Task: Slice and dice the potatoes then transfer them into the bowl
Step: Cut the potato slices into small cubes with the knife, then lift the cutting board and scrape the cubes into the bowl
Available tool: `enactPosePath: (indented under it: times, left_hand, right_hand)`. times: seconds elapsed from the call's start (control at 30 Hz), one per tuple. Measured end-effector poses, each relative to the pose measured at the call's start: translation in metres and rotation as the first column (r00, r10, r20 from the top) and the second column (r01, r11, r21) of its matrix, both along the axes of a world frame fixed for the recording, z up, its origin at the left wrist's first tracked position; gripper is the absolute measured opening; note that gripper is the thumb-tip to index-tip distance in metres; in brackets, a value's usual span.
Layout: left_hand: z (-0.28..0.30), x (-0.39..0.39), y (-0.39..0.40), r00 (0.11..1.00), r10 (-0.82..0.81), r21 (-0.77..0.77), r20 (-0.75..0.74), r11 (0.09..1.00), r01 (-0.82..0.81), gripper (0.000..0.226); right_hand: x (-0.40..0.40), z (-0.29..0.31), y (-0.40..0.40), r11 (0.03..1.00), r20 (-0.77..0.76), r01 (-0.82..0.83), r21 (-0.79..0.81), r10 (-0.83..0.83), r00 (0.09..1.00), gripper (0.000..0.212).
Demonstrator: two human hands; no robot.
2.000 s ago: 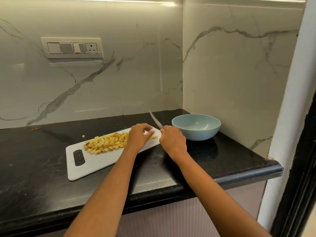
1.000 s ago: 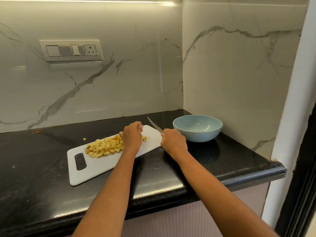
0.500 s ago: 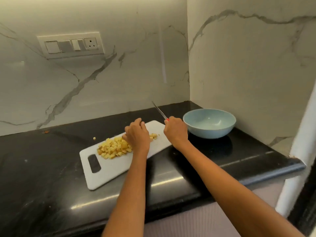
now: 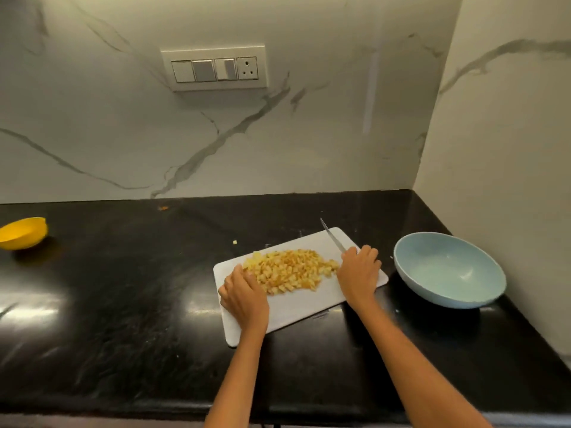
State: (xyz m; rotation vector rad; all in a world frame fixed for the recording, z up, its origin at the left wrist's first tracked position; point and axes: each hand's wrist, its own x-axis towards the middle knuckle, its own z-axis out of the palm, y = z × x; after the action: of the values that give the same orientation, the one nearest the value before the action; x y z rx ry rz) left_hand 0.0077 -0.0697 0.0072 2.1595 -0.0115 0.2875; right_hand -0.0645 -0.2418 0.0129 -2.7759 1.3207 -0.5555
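Observation:
A pile of diced potato (image 4: 290, 271) lies on the white cutting board (image 4: 302, 304) on the black counter. My left hand (image 4: 242, 296) rests on the board's left part, fingers straight against the pile's left edge. My right hand (image 4: 358, 273) grips the knife (image 4: 332, 237) handle at the pile's right side, the blade pointing away toward the wall. The light blue bowl (image 4: 449, 270) stands empty to the right of the board, close to the side wall.
A yellow bowl (image 4: 23, 233) sits at the far left of the counter. One stray potato cube (image 4: 234, 241) lies left of the board. Marble walls close the back and right. The counter's front edge (image 4: 154, 406) runs below my arms.
My left hand has moved from the pile's right side to its left edge. The pile is now gathered between both hands. The camera view shifted left, showing the yellow bowl.

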Motion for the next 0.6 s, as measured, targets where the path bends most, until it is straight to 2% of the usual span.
enactPosePath:
  times: [0.1,0.17,0.3,0.43,0.6]
  left_hand:
    - [-0.002,0.000,-0.004,0.996,-0.092,0.043,0.011,0.995,0.092,0.032]
    - [-0.003,-0.001,-0.004,0.993,-0.116,0.056,0.020,0.992,0.115,0.033]
    - [0.002,-0.005,0.002,0.992,-0.129,0.065,-0.004,0.990,0.129,0.034]
    - [-0.001,-0.002,0.025,0.980,-0.198,0.128,-0.002,0.972,0.197,0.034]
    - [0.004,-0.001,0.052,0.952,-0.304,0.043,0.013,0.952,0.304,0.030]
  right_hand:
    - [-0.005,0.004,-0.010,0.997,-0.058,0.079,0.026,-0.078,0.995,0.024]
    - [-0.008,0.004,-0.018,0.996,-0.101,0.072,0.044,-0.067,0.993,0.028]
    - [-0.015,0.001,-0.012,0.998,-0.059,0.056,0.041,-0.053,0.997,0.028]
    - [-0.027,0.006,0.023,0.988,-0.090,0.109,0.107,-0.099,0.991,0.017]
    - [-0.042,0.014,0.048,0.978,-0.073,0.089,0.190,-0.076,0.994,0.021]
